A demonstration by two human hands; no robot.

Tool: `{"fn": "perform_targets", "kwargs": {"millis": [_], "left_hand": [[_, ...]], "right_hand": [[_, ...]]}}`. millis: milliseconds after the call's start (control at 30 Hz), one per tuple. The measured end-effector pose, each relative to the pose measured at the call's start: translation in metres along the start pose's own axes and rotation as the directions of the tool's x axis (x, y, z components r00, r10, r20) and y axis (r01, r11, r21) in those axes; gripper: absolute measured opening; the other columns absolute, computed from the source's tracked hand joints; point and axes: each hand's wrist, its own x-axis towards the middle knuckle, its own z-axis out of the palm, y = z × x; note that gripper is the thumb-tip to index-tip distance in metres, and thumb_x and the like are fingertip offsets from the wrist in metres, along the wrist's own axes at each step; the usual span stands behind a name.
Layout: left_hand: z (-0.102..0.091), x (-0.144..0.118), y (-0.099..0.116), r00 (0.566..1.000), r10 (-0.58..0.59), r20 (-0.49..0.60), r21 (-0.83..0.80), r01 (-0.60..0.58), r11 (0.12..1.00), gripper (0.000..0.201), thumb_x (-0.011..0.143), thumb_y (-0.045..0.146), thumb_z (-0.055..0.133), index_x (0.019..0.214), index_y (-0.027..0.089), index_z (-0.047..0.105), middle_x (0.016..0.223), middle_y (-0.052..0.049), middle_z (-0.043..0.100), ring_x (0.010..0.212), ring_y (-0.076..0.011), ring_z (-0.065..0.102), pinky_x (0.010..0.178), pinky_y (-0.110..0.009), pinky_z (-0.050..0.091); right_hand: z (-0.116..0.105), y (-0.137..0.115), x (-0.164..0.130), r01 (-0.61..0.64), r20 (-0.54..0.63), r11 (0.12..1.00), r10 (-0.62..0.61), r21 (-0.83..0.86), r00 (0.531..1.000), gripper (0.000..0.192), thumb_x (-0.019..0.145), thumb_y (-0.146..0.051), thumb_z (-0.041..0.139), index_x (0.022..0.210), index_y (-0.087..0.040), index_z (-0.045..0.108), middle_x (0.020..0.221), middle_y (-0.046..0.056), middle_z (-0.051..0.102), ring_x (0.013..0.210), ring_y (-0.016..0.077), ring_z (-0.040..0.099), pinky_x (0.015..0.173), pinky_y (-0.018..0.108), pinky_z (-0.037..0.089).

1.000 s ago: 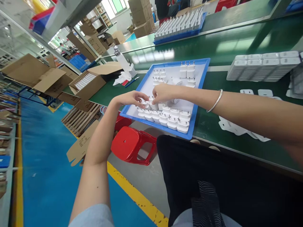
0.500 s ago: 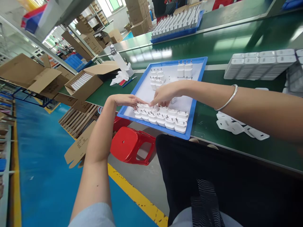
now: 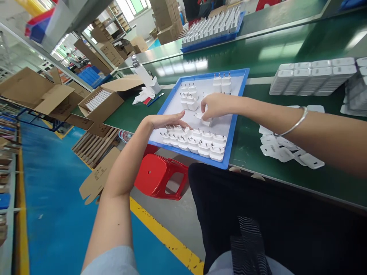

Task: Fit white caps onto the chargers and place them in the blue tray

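Note:
A blue-rimmed tray point(image 3: 243, 86) with a white base holds white plug adapters, their metal pins pointing up. My right hand point(image 3: 217, 107) pinches a white plug adapter point(image 3: 206, 121) over the middle of the tray; it lies tilted, partly covered by the fingers. My left hand point(image 3: 169, 120) is open, thumb spread, with its fingers over the far-left end of the front rows of plug adapters point(image 3: 204, 149). Whether its fingertips touch them is hard to see. Another small group of plug adapters point(image 3: 189, 102) stands towards the back left, and taller-looking ones point(image 3: 222, 84) at the back right.
Flat white pieces point(image 3: 282, 152) lie loose right of the tray, below stacked white cases point(image 3: 312, 78). A filled blue tray point(image 3: 212, 44) stands beyond. Left are a blue pen point(image 3: 155, 99), a white bottle point(image 3: 145, 75) and an open carton point(image 3: 104, 107). A red stool point(image 3: 150, 173) stands below.
My right hand has moved back and right from the front rows to the tray's middle, onto a plug adapter. My left hand has shifted slightly right, its thumb now lifted and spread.

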Motion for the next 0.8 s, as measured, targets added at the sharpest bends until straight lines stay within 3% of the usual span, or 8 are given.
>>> {"fn": "perform_targets", "kwargs": {"millis": [133,233,367,433,500,600,700,800], "left_hand": [[-0.009,0.003,0.001,0.962,-0.008,0.273,-0.062,0.026,0.998,0.093,0.087,0.088,0.022,0.128,0.022,0.073,0.137,-0.009,0.069,0.111,-0.0239,0.065,0.093,-0.028,0.050],[-0.014,0.005,0.007,0.983,0.157,0.097,-0.144,-0.142,0.979,0.079,0.098,0.073,0.025,0.126,0.017,0.073,0.139,-0.012,0.067,0.116,-0.0227,0.067,0.102,-0.032,0.049],[-0.013,0.014,0.024,0.948,0.261,-0.183,-0.143,-0.288,0.947,0.045,0.098,0.050,0.053,0.117,0.015,0.074,0.130,-0.015,0.070,0.105,-0.0201,0.070,0.098,-0.033,0.053],[-0.010,0.024,0.039,0.927,0.270,-0.262,-0.066,-0.296,0.953,0.033,0.093,0.037,0.061,0.113,0.013,0.074,0.120,-0.014,0.073,0.094,-0.0186,0.071,0.091,-0.033,0.055],[-0.004,0.038,0.056,0.885,0.303,-0.352,0.067,-0.299,0.952,0.029,0.089,0.028,0.063,0.110,0.012,0.075,0.114,-0.014,0.074,0.091,-0.0194,0.070,0.087,-0.034,0.054],[0.004,0.067,0.084,0.866,0.326,-0.379,0.302,-0.217,0.928,0.037,0.083,0.023,0.067,0.119,0.014,0.072,0.124,-0.012,0.070,0.113,-0.0275,0.066,0.100,-0.039,0.050],[0.014,0.099,0.104,0.927,0.150,-0.343,0.395,-0.003,0.919,0.047,0.079,0.024,0.073,0.126,0.017,0.070,0.136,-0.013,0.062,0.130,-0.0385,0.058,0.114,-0.050,0.040],[0.022,0.118,0.109,0.931,0.073,-0.356,0.370,0.069,0.926,0.031,0.078,0.021,0.070,0.107,0.011,0.076,0.121,-0.017,0.068,0.126,-0.0435,0.060,0.112,-0.054,0.041]], "right_hand": [[-0.001,0.020,-0.024,0.057,0.092,0.979,-0.076,0.198,0.993,0.064,0.077,-0.025,0.072,0.140,-0.019,0.062,0.113,0.010,0.078,0.090,0.0282,0.076,0.076,0.039,0.059],[0.002,0.035,-0.045,0.128,0.120,0.981,-0.146,0.146,0.982,0.054,0.075,-0.029,0.074,0.128,-0.019,0.071,0.117,0.010,0.078,0.103,0.0312,0.075,0.085,0.041,0.060],[-0.006,0.050,-0.063,0.095,0.182,0.967,-0.140,0.235,0.973,0.053,0.076,-0.031,0.075,0.129,-0.023,0.072,0.118,0.006,0.079,0.108,0.0302,0.074,0.093,0.041,0.060],[-0.017,0.054,-0.064,0.073,0.090,0.966,-0.098,0.250,0.991,0.050,0.081,-0.035,0.073,0.130,-0.025,0.072,0.114,0.006,0.079,0.106,0.0310,0.073,0.092,0.043,0.059],[-0.027,0.058,-0.056,0.031,-0.134,0.982,-0.006,0.184,0.991,0.049,0.086,-0.042,0.069,0.132,-0.025,0.070,0.116,0.009,0.078,0.108,0.0333,0.072,0.091,0.045,0.058],[-0.031,0.064,-0.032,-0.115,-0.355,0.993,0.113,0.016,0.928,0.064,0.082,-0.046,0.077,0.140,-0.022,0.065,0.127,0.014,0.072,0.114,0.0375,0.067,0.090,0.046,0.054],[-0.025,0.068,-0.008,-0.150,-0.247,0.986,0.127,-0.075,0.961,0.063,0.076,-0.040,0.084,0.134,-0.020,0.069,0.124,0.013,0.073,0.112,0.0365,0.068,0.086,0.043,0.054],[-0.020,0.066,0.001,-0.110,-0.193,0.991,0.095,-0.070,0.977,0.051,0.076,-0.030,0.083,0.125,-0.017,0.074,0.116,0.012,0.077,0.106,0.0335,0.071,0.082,0.040,0.055]]}}
